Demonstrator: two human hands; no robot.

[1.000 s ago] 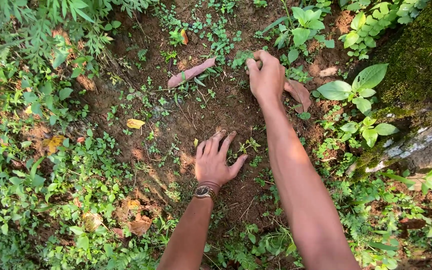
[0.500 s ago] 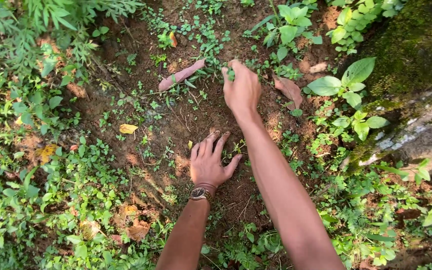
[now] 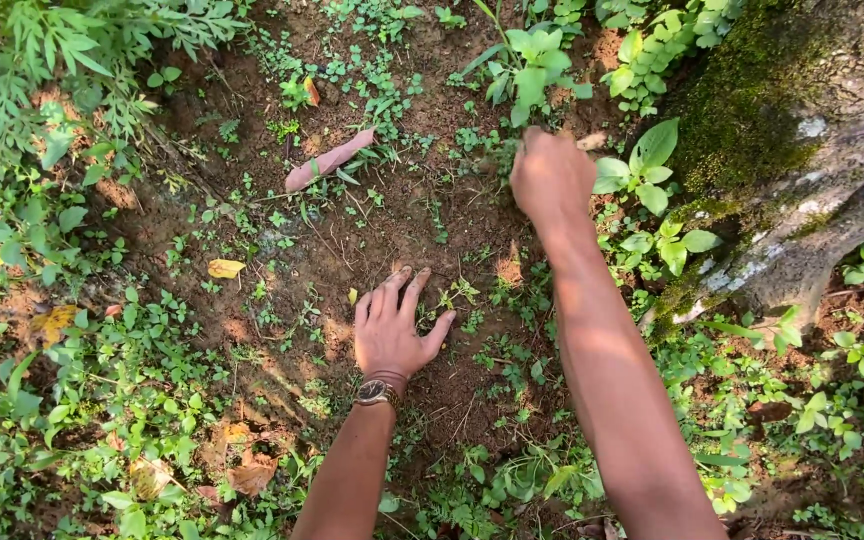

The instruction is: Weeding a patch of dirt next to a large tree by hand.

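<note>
While gripped, small green weeds [image 3: 504,152]

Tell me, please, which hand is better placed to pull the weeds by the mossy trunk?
Probably the right hand: it already reaches among the weeds beside the trunk. The left hand lies flat on bare soil, farther away.

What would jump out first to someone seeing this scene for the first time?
Two bare arms reach down over a patch of reddish-brown soil ringed by green weeds. The left hand, with a wristwatch on its wrist, lies flat on the dirt at centre, while the right hand is closed among small plants farther up. At the right edge stands a mossy tree trunk, and a long pinkish dry leaf lies at upper left.
</note>
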